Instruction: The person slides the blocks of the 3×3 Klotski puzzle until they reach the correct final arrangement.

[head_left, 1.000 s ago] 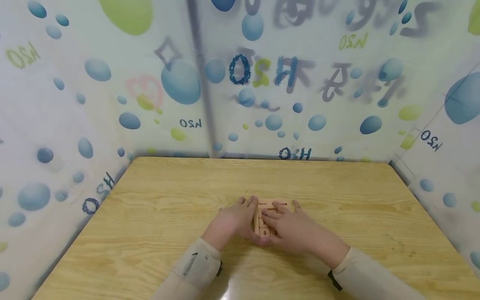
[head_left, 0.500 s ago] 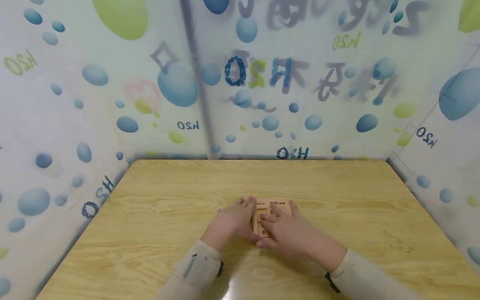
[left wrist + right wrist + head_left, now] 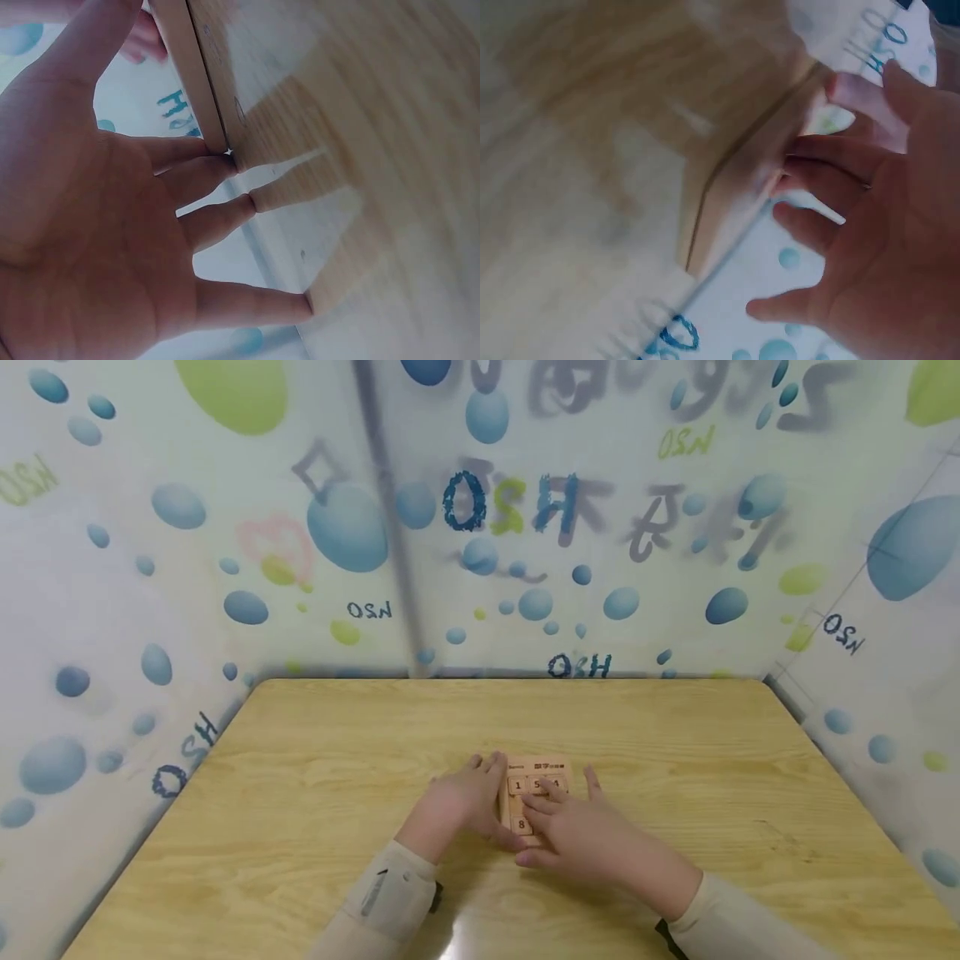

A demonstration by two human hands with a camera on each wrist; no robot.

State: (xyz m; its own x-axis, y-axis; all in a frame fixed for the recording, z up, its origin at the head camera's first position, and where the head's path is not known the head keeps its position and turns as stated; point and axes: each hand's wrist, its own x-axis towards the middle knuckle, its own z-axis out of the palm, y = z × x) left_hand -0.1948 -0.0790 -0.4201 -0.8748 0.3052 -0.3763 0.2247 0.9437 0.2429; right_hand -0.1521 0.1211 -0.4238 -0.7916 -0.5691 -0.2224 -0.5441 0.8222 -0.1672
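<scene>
One right hand (image 3: 592,831), fingers spread, fingertips over number board (image 3: 551,760); left hand (image 3: 461,802) straight-fingered, spread along board's left edge, no pinch seen. Tile 8 (image 3: 521,825) in near row; bare slot (image 3: 517,807) behind it; tile 1 (image 3: 517,786) beyond, now filling top-left place that looked bare half second ago. Likely meaning: sliding room now in left column's middle. Board lies on wooden table (image 3: 375,718), patterned wall (image 3: 645,647) behind.

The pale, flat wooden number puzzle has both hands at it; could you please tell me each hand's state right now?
Left hand: open, against the left edge of the wooden number puzzle.
Right hand: open, over the square numbered tiles.
</scene>
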